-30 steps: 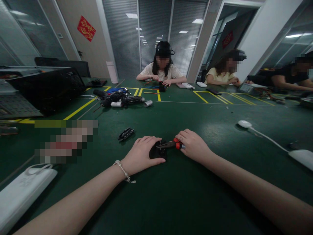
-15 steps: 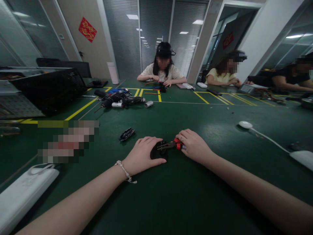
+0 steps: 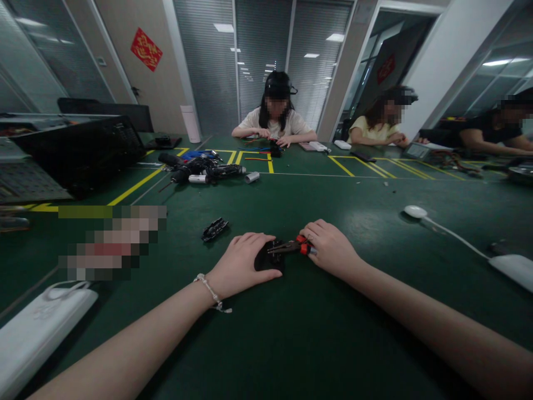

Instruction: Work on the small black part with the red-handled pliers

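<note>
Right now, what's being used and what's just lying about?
In use:
dark metal pliers with red handles, in right hand
small black part, held by left hand

Seemingly lying about:
short silver cylinder
white oval object with white cable

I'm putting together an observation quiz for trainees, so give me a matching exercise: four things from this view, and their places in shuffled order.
Things
1. Dark metal long-nosed pliers with red grips
2. Flat black plastic-looking piece
3. White cylindrical flask
4. Red diamond-shaped paper sign

Places
A. Upright on the far side of the green table
B. In the grasp of the left hand
C. On the beige door
D. In the right hand

Pairs: 1-D, 2-B, 3-A, 4-C
</note>
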Demonstrator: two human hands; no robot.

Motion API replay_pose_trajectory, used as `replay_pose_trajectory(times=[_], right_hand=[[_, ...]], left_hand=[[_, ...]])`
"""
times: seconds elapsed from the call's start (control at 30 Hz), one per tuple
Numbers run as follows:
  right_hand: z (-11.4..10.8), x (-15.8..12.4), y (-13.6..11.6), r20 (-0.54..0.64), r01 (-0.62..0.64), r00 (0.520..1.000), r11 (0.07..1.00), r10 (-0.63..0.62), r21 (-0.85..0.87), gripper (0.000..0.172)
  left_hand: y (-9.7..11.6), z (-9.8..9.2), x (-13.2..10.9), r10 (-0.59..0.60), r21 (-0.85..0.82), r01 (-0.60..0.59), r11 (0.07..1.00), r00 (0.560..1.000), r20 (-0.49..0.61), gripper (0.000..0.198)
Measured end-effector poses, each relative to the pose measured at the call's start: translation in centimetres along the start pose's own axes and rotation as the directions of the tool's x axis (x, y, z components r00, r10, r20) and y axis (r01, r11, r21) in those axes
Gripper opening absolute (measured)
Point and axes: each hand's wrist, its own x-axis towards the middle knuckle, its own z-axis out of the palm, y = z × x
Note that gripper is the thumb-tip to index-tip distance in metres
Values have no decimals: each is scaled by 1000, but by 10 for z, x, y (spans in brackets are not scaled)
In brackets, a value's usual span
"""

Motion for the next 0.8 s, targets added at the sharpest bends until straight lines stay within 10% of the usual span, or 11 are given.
replay_pose_trajectory(times=[0.8], right_hand=[[-1,2,-1,4,14,1000,1000,-14,-16,25]], left_hand=[[-1,1,0,-3,13,3,1000,1000,0,61]])
